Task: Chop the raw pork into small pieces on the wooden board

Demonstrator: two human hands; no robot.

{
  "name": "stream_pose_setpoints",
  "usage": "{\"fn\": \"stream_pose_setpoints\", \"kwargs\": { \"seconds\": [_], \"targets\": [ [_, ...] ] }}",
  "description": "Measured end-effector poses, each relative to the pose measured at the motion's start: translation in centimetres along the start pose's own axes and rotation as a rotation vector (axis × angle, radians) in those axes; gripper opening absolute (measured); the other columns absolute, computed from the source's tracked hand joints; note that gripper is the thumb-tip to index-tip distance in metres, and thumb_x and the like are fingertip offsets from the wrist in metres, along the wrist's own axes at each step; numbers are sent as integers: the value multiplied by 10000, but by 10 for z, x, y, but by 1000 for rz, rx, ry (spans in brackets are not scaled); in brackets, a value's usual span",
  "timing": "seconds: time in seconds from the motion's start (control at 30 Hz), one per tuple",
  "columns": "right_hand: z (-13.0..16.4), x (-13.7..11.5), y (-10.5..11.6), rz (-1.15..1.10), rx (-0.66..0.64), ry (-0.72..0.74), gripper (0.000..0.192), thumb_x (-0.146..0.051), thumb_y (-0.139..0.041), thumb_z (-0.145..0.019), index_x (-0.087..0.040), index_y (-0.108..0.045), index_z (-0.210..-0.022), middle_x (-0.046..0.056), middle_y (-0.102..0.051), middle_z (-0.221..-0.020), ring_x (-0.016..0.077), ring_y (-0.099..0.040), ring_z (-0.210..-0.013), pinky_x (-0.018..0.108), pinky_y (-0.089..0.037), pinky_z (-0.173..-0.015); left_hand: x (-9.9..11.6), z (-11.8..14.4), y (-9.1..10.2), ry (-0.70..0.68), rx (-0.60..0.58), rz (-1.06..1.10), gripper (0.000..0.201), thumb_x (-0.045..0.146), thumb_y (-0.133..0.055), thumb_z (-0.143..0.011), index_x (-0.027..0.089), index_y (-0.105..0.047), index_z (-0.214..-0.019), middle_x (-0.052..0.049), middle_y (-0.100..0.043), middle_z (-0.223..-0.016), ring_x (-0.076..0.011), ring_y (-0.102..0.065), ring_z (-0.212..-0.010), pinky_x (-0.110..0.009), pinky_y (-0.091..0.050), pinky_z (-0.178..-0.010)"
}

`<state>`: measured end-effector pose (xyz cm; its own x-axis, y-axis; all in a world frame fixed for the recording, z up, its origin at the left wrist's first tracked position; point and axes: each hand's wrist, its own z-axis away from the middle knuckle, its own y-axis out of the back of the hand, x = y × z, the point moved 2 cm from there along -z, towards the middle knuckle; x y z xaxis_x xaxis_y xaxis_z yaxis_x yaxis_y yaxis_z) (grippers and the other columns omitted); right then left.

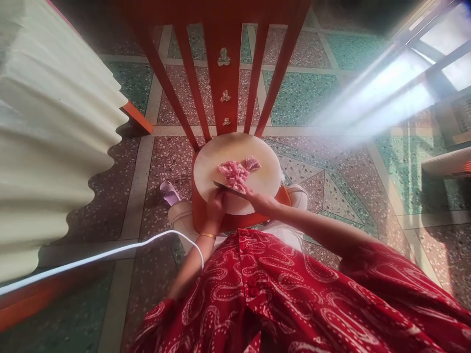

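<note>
Above a patterned tile floor (312, 93), I see a round cutting board (221, 157) on a red chair (224, 73). My right hand (263, 202) grips a knife (228, 189) beside chopped meat (235, 174); left hand (215, 206) curls against the board's edge.

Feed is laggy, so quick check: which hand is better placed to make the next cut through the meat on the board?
Right. The right hand grips the knife, blade beside the meat. The left hand rests at the cutting board edge.

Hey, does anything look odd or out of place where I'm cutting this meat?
Yes: the round pale cutting board sits on the seat of an orange wooden chair, not a counter, overhanging the seat's edges. The pink chopped meat stays on the board; nothing looks spilled.
</note>
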<state>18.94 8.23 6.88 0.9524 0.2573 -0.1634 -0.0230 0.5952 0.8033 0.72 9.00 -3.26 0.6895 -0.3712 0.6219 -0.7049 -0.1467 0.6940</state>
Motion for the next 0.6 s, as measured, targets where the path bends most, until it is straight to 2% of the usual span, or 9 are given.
{"fn": "stream_pose_setpoints", "kwargs": {
  "seconds": [0.1,0.2,0.37,0.47,0.6],
  "targets": [
    [2,13,2,23,9,-17,547,-133,-381,-898,-151,-255,-1429,133,-674,-949,228,-660,-805,284,-466,-657,-2,1,-1,-15,26,0,219,259,-442,-918,155,-625,-977,-103,-633,-985,-206,-582,-927,-375,-484,-866],
    [-6,9,9,45,51,-56,495,-137,-365,-901,-176,-319,-1393,114,-687,-894,237,-665,-805,295,-472,-662,-1,2,-1,-21,50,-21,204,261,-454,-914,167,-625,-974,-94,-626,-974,-198,-583,-921,-353,-492,-854],
    [1,-7,14,45,95,16,629,-122,-372,-876,-211,-196,-1474,135,-672,-1033,245,-663,-854,309,-476,-680,0,1,0,-13,60,-67,177,231,-471,-896,177,-624,-967,-103,-622,-991,-215,-575,-955,-373,-494,-862],
    [9,-6,15,23,79,-26,669,-114,-360,-880,-209,-126,-1500,121,-685,-982,233,-665,-832,296,-475,-673,0,1,0,-19,51,-46,172,212,-474,-890,183,-624,-969,-102,-625,-978,-215,-575,-951,-375,-494,-860],
    [12,-1,13,30,50,-27,683,-99,-363,-867,-189,-136,-1505,119,-685,-948,232,-666,-792,295,-475,-647,1,2,1,-1,52,-27,185,238,-474,-895,164,-624,-976,-113,-620,-994,-217,-568,-957,-385,-490,-863]
  ]
}}
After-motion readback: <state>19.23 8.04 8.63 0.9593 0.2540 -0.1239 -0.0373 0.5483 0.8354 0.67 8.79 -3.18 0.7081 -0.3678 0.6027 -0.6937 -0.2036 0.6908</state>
